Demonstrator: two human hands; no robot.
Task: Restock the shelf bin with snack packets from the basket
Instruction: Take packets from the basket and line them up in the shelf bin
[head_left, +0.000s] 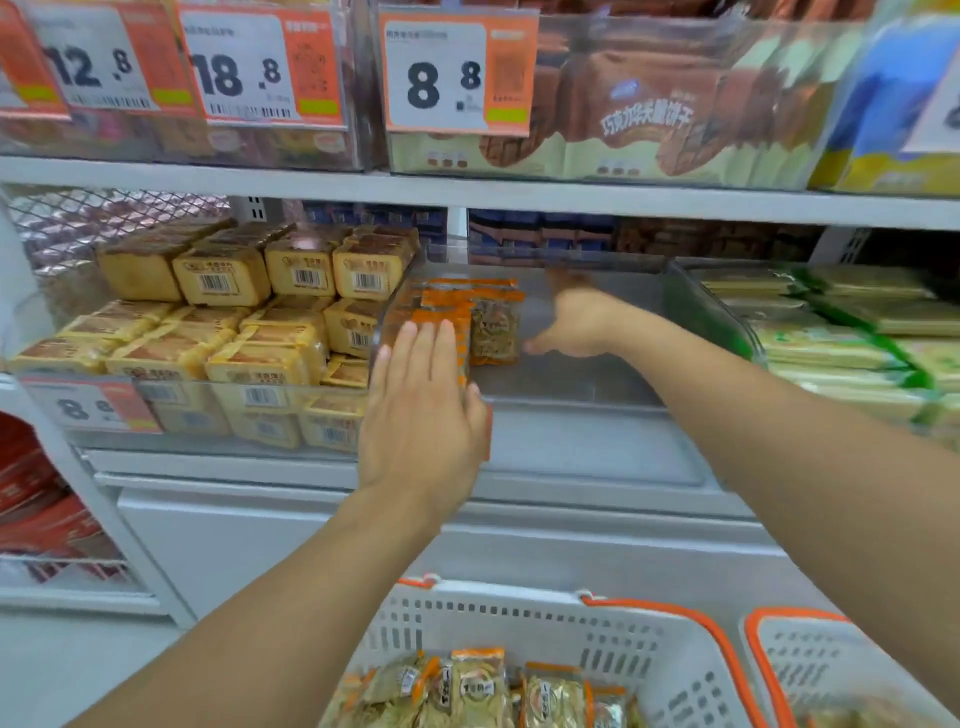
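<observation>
The clear shelf bin (582, 379) on the middle shelf holds a small row of orange-topped snack packets (496, 325) standing at its left side. My left hand (421, 415) lies flat with straight fingers against the front packets, and an orange packet edge shows beside its thumb. My right hand (576, 322) reaches inside the bin just right of the packets, fingers loose and holding nothing, its thumb close to the rightmost packet. Below me stands the white basket (519, 608) with orange handles, holding several more of the same packets (478, 686).
Yellow wrapped cakes (218, 322) fill the bin to the left, green flat packs (852, 332) the bin to the right. The upper shelf (467, 189) with price tags hangs close above. A second white basket (810, 654) stands at the lower right.
</observation>
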